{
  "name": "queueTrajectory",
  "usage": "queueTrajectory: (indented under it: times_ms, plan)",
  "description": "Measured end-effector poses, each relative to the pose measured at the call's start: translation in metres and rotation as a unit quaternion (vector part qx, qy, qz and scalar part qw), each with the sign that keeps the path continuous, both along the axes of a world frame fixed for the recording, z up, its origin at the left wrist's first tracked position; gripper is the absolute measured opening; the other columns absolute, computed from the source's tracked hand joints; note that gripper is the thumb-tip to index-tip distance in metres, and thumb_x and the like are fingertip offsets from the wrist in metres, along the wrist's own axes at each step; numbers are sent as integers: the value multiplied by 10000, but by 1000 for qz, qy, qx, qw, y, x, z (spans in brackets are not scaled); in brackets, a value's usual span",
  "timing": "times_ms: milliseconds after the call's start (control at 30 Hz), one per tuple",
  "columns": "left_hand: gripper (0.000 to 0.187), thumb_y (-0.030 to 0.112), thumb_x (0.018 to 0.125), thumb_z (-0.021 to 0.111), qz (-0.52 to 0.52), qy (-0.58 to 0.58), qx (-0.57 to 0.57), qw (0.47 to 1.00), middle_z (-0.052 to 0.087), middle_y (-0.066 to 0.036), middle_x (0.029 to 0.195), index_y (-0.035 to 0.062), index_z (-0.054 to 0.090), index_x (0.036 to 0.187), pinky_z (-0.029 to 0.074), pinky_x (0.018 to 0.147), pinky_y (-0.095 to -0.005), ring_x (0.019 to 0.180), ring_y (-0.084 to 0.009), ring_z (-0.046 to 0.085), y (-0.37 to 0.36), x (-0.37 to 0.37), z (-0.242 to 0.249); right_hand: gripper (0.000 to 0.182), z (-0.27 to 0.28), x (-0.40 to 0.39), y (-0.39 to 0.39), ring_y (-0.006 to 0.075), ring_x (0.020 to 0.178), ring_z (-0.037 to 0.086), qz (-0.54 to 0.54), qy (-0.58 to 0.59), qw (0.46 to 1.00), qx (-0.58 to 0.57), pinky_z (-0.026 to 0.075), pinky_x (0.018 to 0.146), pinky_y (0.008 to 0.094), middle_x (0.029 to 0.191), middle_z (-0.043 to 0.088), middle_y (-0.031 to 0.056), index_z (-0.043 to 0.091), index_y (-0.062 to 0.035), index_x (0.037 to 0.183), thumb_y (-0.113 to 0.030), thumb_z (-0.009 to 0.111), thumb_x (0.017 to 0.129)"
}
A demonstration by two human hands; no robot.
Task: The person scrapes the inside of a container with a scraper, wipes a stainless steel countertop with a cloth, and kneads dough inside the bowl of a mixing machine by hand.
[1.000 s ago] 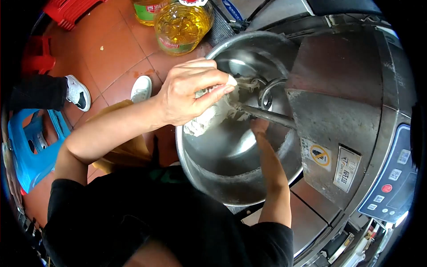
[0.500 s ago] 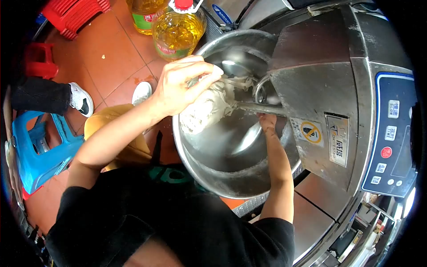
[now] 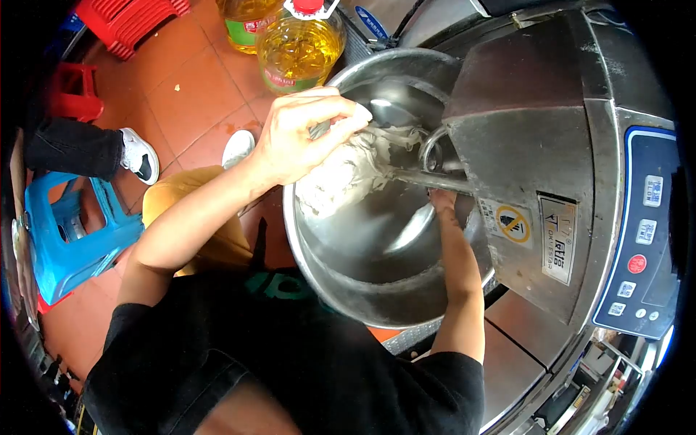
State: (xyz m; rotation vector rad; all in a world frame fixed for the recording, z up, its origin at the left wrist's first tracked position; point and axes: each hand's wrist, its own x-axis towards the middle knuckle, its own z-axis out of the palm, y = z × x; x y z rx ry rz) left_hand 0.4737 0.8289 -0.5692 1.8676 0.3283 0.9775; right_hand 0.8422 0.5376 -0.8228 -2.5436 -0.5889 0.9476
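Note:
My left hand (image 3: 308, 134) is over the left rim of a steel mixing bowl (image 3: 304, 257), its thumb and index finger pinched together above a pale lump of dough (image 3: 344, 181). Whatever lies between those fingertips is too small to make out. The dough rests against the bowl's left wall and reaches a steel bar (image 3: 431, 179). My right hand (image 3: 444, 197) is inside the bowl, just below that bar near the mixer head; its fingers are mostly hidden. A curved metal hook (image 3: 431, 151) hangs above the bar.
The mixer head (image 3: 525, 156) covers the bowl's right side, with a control panel (image 3: 641, 232) beyond. Oil jugs (image 3: 301, 51) stand behind the bowl. Left are a blue stool (image 3: 72, 246), red stools (image 3: 130, 22) and another person's dark trouser leg (image 3: 76, 148) and shoe (image 3: 138, 156).
The camera view has shifted slightly, so the surroundings appear a little lower and farther right. Both hands keep nearly the same places at the bowl.

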Motion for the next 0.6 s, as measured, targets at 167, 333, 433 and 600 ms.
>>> queueTrajectory:
  times_ms: [167,333,433,600]
  plan:
    - [92,32,807,659,-2,11,-7,1000,649,-86,754,-8,681,886,482,624,-298,652,-172,576,-2,-1,2,166,7,-34,6,279,856,621,208,-355,910,43,500,712,378,896,648,149,636,-58,912,-188,584,823]
    - [92,40,810,658,5,5,-5,1000,648,-85,747,-7,681,886,486,628,-296,649,-173,579,0,0,2,219,53,-155,27,234,722,626,418,-195,873,156,502,671,349,837,642,139,609,-44,968,-146,663,783]
    - [104,41,806,666,9,13,-8,1000,643,-85,740,-9,682,896,482,619,-290,645,-163,582,0,-1,1,270,157,-235,99,243,647,627,267,40,924,272,509,646,348,788,640,117,516,-62,1111,-108,586,855]
    - [101,32,812,669,15,18,-1,1000,647,-78,749,-13,683,902,475,579,-261,608,-129,593,-2,0,4,353,152,-216,130,294,653,645,375,-126,910,126,523,651,384,885,642,168,443,-61,1234,-58,501,885]
